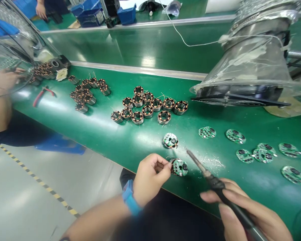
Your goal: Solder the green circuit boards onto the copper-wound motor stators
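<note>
Two hands at the bench edge point(102, 150): left grip point(150, 177) clamped on a circuit board point(180, 167), right grip point(240, 211) on a soldering iron point(217, 185).

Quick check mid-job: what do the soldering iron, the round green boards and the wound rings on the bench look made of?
The soldering iron has a dark, rubbery-looking grip and a slim, dull metal tip, probably steel. The round green boards look like solder-masked fibreglass, with glossy green coating and metal pads. The wound rings seem to be grey steel cores wrapped in shiny copper-coloured wire, likely enamelled.
</note>
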`<state>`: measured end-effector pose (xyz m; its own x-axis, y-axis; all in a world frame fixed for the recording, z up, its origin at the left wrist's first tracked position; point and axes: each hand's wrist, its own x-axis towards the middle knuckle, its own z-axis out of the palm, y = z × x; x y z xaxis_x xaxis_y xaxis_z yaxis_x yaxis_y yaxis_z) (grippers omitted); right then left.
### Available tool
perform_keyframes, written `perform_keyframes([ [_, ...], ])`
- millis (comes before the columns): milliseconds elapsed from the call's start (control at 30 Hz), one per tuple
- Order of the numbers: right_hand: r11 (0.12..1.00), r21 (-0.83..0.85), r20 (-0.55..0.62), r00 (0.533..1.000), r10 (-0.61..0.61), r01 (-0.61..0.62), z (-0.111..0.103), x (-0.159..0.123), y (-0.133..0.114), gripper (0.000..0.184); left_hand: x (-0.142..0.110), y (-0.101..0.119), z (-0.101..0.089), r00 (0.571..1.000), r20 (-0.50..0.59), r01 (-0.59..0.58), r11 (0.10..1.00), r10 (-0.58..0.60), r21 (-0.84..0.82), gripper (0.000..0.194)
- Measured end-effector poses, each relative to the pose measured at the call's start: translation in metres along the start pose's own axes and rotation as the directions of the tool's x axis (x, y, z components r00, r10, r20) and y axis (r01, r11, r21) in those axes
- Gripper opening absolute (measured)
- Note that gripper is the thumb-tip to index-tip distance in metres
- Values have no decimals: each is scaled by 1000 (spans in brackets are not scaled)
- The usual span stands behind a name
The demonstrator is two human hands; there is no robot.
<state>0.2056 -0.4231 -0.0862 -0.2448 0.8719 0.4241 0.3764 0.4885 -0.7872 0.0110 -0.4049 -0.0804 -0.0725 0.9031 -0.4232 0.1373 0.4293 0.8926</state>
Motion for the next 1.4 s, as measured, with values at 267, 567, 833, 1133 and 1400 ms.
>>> perform_keyframes([
  [267,980,-197,-39,999,10,-18,21,6,11,33,-8,-8,4,998,17,-55,986,58,-157,23],
  [567,986,-157,-73,996,46,-57,29,15,10,29,15,-1,-8,705,187,-705,646,684,294,14],
  [833,975,-218,-78,996,33,-49,32,17,11,30,1,10,-10,616,479,-743,260,626,616,29],
  [1133,981,-194,-72,997,4,-18,3,5,3,29,8,13,-9,880,219,-470,842,422,266,9],
  [1400,990,139,-43,999,-24,30,-15,-23,-4,23,7,5,-2,900,160,-433,879,407,198,7],
])
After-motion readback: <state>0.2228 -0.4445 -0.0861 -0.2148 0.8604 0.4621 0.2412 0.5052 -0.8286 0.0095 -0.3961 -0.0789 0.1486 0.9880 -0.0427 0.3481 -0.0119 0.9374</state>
